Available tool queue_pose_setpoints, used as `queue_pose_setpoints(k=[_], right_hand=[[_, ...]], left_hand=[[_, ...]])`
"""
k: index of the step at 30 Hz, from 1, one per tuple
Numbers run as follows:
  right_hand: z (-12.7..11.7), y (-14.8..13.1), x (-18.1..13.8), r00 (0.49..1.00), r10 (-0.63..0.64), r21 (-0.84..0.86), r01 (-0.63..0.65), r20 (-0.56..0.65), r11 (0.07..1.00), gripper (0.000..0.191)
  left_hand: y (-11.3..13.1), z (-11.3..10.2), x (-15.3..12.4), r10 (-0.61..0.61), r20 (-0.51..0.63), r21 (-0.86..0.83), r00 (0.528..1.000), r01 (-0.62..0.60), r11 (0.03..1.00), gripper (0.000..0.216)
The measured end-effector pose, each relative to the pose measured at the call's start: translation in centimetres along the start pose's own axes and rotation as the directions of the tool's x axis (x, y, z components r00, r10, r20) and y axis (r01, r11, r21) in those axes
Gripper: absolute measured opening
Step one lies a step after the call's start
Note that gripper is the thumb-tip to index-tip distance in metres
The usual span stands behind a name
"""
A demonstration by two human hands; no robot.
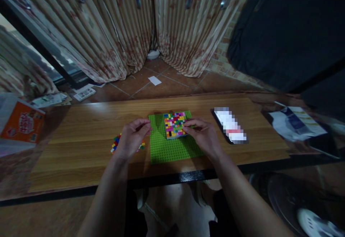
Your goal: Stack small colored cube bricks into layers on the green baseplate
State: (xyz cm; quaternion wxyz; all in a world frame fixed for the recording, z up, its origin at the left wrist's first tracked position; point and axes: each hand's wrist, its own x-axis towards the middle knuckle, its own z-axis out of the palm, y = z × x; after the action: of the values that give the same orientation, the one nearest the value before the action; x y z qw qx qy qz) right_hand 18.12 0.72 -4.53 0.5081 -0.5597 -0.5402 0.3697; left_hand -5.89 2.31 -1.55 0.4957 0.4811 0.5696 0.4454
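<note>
A green studded baseplate (172, 154) lies on the wooden table. On its upper part stands a square block of small multicoloured toy bricks (175, 124). My right hand (203, 133) is at the block's right edge, its fingertips pinched together against the bricks; anything between them is too small to make out. Just left of the baseplate, my left hand (134, 132) hovers with thumb and fingers pressed together, and what they hold, if anything, is hidden. A pile of loose toy bricks (115, 142) lies partly covered beneath my left hand.
A phone (229, 125) with a blurred screen lies on the table (81, 140) right of the baseplate. An orange-and-white bag (23, 122) stands beyond the left end. Papers and a plastic package (298, 123) lie past the right end. Striped curtains (121, 32) hang behind.
</note>
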Motion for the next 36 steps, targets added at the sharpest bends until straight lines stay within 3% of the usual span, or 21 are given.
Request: queue_pose_setpoints(k=[5, 9, 17, 25, 29, 32, 34, 36], right_hand=[[0.2, -0.3, 0.3, 0.988, 0.157, 0.117, -0.156, 0.000, 0.981, 0.021], [0.4, -0.3, 0.4, 0.977, 0.211, 0.207, -0.211, 0.021, 0.955, 0.025], [0.4, -0.4, 0.3, 0.967, 0.249, 0.264, -0.253, 0.047, 0.931, 0.025], [0.6, -0.2, 0.2, 0.974, 0.227, 0.214, -0.223, 0.008, 0.951, 0.028], [0.2, -1.0, -0.2, 0.989, 0.136, 0.097, -0.130, -0.057, 0.987, 0.027], [0.8, -2.4, -1.1, 0.977, -0.100, -0.017, 0.098, -0.189, 0.995, 0.015], [2.2, -3.4, -2.0, 0.967, -0.223, -0.051, 0.218, -0.127, 0.975, 0.006], [4.3, -4.0, -3.1, 0.949, -0.303, -0.074, 0.309, 0.082, 0.948, 0.008]], left_hand=[[-0.2, -0.1, 0.1, 0.014, 0.011, 0.024, 1.000, -0.015, 1.000, 0.030], [-0.3, -0.3, 0.1, 0.023, 0.028, 0.019, 0.999, -0.023, 1.000, 0.029], [0.0, -0.4, -0.2, 0.032, 0.027, 0.036, 0.999, -0.033, 0.999, 0.026], [-0.4, -0.9, -0.1, 0.052, -0.017, 0.036, 0.998, -0.052, 0.998, 0.022], [-0.4, -1.6, -0.1, 0.061, -0.070, 0.029, 0.996, -0.059, 0.998, 0.018], [-0.2, -2.1, -0.1, 0.077, -0.117, 0.012, 0.990, -0.076, 0.997, 0.018], [-0.1, -2.3, -0.1, 0.088, -0.133, 0.007, 0.987, -0.088, 0.996, 0.016], [-0.1, -2.5, -0.1, 0.095, -0.128, -0.006, 0.987, -0.096, 0.995, 0.016]])
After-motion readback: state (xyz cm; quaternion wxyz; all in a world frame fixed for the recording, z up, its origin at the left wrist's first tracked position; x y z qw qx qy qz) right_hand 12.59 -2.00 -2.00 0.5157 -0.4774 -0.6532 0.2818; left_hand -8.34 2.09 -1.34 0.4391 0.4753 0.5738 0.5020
